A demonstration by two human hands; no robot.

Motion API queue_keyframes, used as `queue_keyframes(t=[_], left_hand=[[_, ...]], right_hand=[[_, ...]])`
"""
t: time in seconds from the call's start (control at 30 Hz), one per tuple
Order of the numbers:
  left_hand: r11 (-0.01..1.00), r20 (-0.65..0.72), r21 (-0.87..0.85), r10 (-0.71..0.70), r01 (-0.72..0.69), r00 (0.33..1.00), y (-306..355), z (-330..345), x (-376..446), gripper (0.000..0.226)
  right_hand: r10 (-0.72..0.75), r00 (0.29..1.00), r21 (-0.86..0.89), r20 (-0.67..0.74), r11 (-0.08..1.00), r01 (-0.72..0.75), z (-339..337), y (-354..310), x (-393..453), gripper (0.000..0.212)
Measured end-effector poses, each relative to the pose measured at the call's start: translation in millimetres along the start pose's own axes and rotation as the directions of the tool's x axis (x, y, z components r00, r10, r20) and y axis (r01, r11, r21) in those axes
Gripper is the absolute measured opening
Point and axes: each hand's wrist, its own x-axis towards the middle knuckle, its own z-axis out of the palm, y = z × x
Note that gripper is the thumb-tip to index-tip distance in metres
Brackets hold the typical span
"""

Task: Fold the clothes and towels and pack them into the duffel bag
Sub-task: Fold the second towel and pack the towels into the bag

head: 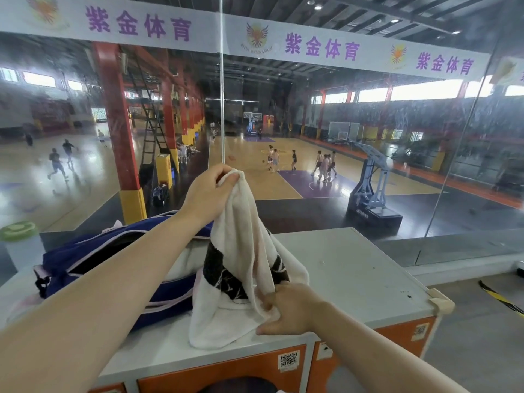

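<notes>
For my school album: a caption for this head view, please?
Both hands, left and right, hold up a towel beside the open bag.

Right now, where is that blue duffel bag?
In the head view the blue duffel bag lies unzipped on the left of the white cabinet top, behind the left forearm and beside the white towel that both hands hold up.
</notes>
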Motion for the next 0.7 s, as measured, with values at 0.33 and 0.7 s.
queue_keyframes(t=[0.33, 0.7], left_hand=[[0.961, -0.263, -0.143, -0.267, 0.236, 0.927, -29, -42, 13, 0.026], [0.889, -0.266, -0.365, -0.383, 0.276, 0.885, -21, -47, 37, 0.024]], right_hand=[[0.329, 0.931, 0.544, -0.157, 0.816, -0.196, -81, 83, -14, 0.031], [0.528, 0.695, 0.802, -0.488, 0.585, 0.118, -232, 117, -44, 0.017]])
